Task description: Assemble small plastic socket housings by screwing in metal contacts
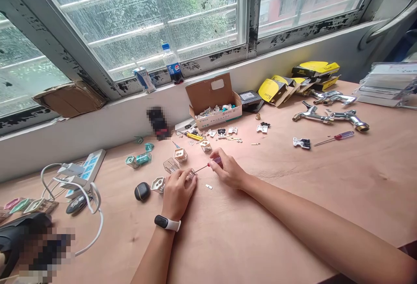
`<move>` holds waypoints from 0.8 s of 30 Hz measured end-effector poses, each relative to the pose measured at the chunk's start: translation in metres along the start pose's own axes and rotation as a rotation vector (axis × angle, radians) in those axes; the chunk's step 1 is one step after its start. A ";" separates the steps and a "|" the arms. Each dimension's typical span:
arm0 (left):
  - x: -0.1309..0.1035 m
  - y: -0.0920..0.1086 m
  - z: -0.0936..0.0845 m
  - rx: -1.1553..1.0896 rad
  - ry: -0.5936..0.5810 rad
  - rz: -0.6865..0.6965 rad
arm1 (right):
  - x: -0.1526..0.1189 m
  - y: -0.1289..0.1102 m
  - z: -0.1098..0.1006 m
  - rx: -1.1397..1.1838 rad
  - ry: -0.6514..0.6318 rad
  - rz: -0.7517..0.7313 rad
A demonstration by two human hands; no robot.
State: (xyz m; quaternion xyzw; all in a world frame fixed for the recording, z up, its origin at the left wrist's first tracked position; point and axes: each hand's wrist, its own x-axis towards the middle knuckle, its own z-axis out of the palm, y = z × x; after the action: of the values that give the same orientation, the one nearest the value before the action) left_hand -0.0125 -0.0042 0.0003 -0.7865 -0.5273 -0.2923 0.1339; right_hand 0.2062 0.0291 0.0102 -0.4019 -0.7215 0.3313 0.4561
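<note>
My right hand [230, 170] grips the red, see-through handle of a screwdriver [202, 167], whose shaft points left. The screwdriver's tip meets a small pencil sharpener part [193, 173] pinched under the fingers of my left hand [178, 190], which cover most of it. Beside the left hand is a cream two-hole pencil sharpener [158, 185]. Behind it lie a clear sharpener container [170, 165] and two more cream sharpeners [180, 154] [205, 145]. Between my hands, a small flat metal piece [209, 186] rests on the table.
A black case [142, 192], green sharpener parts [143, 158] and a power strip [89, 171] with white cables are on the left. An open carton [215, 117] with small parts stands behind. To the right are another screwdriver [343, 136], metal taps [325, 117] and yellow boxes [276, 89].
</note>
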 end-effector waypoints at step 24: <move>0.000 0.001 -0.001 -0.005 -0.004 -0.022 | 0.000 0.005 0.003 -0.113 0.105 -0.018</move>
State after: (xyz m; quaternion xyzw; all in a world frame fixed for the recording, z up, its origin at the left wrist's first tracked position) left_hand -0.0114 -0.0050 0.0009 -0.7817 -0.5352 -0.2936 0.1276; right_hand 0.2043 0.0308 0.0050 -0.4374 -0.7177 0.2642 0.4730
